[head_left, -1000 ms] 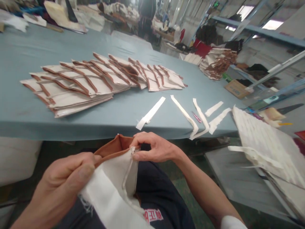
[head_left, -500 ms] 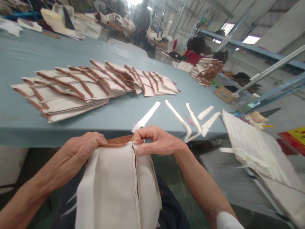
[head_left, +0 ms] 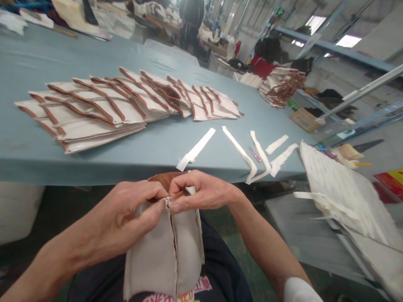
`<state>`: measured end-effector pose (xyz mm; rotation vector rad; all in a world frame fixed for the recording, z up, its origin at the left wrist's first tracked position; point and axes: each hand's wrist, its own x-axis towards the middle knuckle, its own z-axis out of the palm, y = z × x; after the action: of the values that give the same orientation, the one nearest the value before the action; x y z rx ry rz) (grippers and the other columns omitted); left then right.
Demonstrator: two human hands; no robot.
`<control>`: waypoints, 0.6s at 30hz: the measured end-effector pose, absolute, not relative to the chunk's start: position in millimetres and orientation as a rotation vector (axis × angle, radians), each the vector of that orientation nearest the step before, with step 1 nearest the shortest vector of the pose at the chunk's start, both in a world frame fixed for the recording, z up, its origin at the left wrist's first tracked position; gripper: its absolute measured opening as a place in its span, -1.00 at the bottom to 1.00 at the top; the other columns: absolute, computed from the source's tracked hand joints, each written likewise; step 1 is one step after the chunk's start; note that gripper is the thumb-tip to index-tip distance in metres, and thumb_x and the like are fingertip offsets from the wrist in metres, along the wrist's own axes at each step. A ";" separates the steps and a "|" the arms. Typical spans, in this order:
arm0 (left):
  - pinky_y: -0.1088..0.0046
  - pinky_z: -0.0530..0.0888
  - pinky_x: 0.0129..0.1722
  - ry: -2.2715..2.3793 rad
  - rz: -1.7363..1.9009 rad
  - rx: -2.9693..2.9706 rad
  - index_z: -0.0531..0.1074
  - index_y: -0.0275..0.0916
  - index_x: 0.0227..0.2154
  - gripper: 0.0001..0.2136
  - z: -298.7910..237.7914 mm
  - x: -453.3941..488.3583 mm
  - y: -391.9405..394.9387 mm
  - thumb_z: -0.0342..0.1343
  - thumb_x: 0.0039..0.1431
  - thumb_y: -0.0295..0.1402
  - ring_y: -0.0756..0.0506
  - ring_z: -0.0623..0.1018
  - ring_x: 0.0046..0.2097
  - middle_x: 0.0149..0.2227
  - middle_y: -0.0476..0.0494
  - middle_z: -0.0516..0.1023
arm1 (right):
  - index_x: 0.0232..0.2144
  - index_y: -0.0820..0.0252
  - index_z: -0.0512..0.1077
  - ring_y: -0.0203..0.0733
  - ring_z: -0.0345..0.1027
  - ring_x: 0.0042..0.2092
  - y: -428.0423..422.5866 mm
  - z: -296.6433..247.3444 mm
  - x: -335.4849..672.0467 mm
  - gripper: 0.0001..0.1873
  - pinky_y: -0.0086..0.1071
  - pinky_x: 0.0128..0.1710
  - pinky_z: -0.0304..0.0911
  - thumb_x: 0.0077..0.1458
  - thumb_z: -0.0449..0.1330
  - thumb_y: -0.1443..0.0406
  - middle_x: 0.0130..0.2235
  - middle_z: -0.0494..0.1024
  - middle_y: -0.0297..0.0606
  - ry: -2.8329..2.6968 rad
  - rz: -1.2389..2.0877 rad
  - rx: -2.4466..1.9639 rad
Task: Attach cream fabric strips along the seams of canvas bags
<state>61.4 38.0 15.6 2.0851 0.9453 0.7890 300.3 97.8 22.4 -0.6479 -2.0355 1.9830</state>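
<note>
A cream sewn piece with a brown lining (head_left: 151, 251), shaped like a boot shaft, hangs upright over my lap. A seam runs down its middle. My left hand (head_left: 138, 209) pinches the top edge just left of this seam, thumb on the outside. Close beside it, my right hand (head_left: 195, 193) grips the same edge right of the seam, its fingers curled over the rim. The brown lining shows behind the fingertips. Several similar cream pieces with brown edges (head_left: 103, 105) lie overlapped in a row on the table beyond my hands.
White strips (head_left: 197, 149) and a small purple tool (head_left: 255, 155) lie on the blue-green table (head_left: 94, 54). Another pile of cream-and-brown pieces (head_left: 281, 86) is at the far right. A board with white strips (head_left: 352, 188) stands to the right. A person (head_left: 191, 21) is in the background.
My left hand has moved right along the top edge to the seam, next to my right hand. The piece looks narrower, with its left part drawn in, and the view has shifted slightly.
</note>
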 end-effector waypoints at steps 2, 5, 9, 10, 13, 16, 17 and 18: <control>0.58 0.33 -0.45 0.937 0.812 1.985 0.48 -0.17 -0.45 -0.67 11.4 63.9 35.4 0.02 0.49 -0.30 0.04 0.46 -0.47 -0.49 0.15 0.47 | -0.35 0.20 0.42 -0.35 0.14 -0.35 95.1 17.2 300.2 -0.54 -0.41 -0.34 0.06 0.23 0.46 -0.01 -0.39 0.35 -0.47 -1.992 1.974 -0.642; 0.58 0.30 -0.51 0.939 0.833 1.838 0.46 -0.17 -0.47 -0.66 5.9 64.2 33.6 0.04 0.48 -0.26 0.04 0.41 -0.49 -0.50 0.15 0.41 | -0.35 0.21 0.45 -0.33 0.18 -0.33 92.9 15.4 298.4 -0.56 -0.41 -0.32 0.09 0.22 0.45 -0.01 -0.37 0.39 -0.44 -2.008 1.900 -0.628; 0.59 0.32 -0.48 0.955 0.800 1.815 0.51 -0.18 -0.45 -0.69 7.6 61.2 34.3 0.08 0.45 -0.26 0.02 0.44 -0.47 -0.49 0.13 0.48 | -0.36 0.21 0.46 -0.32 0.18 -0.33 92.9 20.0 294.0 -0.46 -0.40 -0.32 0.07 0.14 0.50 -0.10 -0.38 0.38 -0.44 -2.088 1.770 -0.667; 0.59 0.33 -0.47 0.964 0.790 1.827 0.51 -0.17 -0.45 -0.69 9.5 60.5 34.8 0.08 0.44 -0.27 0.02 0.46 -0.46 -0.49 0.13 0.50 | -0.37 0.21 0.44 -0.32 0.17 -0.34 92.8 21.0 292.9 -0.45 -0.40 -0.33 0.06 0.13 0.51 -0.11 -0.39 0.37 -0.45 -2.095 1.742 -0.671; 0.59 0.32 -0.47 0.991 0.781 1.858 0.49 -0.16 -0.47 -0.68 14.6 59.0 36.4 0.08 0.44 -0.26 0.03 0.45 -0.47 -0.49 0.15 0.49 | -0.39 0.19 0.40 -0.34 0.13 -0.36 91.7 20.7 290.0 -0.48 -0.40 -0.36 0.04 0.20 0.45 -0.09 -0.41 0.32 -0.47 -2.068 1.752 -0.629; 0.59 0.29 -0.50 0.979 0.786 1.860 0.49 -0.17 -0.48 -0.67 15.6 58.0 36.9 0.08 0.44 -0.25 0.04 0.42 -0.48 -0.50 0.15 0.46 | -0.38 0.17 0.38 -0.35 0.08 -0.39 90.7 16.6 288.6 -0.51 -0.40 -0.38 0.01 0.27 0.40 -0.07 -0.43 0.28 -0.49 -2.028 1.825 -0.586; 0.59 0.29 -0.50 0.974 0.786 1.856 0.49 -0.17 -0.48 -0.67 15.4 57.9 36.8 0.07 0.44 -0.24 0.04 0.42 -0.48 -0.50 0.15 0.46 | -0.38 0.17 0.37 -0.36 0.07 -0.39 90.7 15.2 288.4 -0.50 -0.40 -0.38 0.01 0.27 0.39 -0.07 -0.44 0.27 -0.50 -2.013 1.840 -0.581; 0.59 0.29 -0.50 0.969 0.786 1.850 0.50 -0.18 -0.48 -0.67 15.3 58.1 36.5 0.07 0.43 -0.24 0.04 0.41 -0.48 -0.51 0.15 0.45 | -0.38 0.17 0.37 -0.36 0.07 -0.39 90.8 13.9 288.3 -0.49 -0.39 -0.38 0.00 0.26 0.40 -0.08 -0.44 0.28 -0.50 -2.000 1.853 -0.578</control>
<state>58.1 36.5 15.3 1.8500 0.9693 0.7856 288.3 90.8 13.9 -0.5777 -1.9999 1.8525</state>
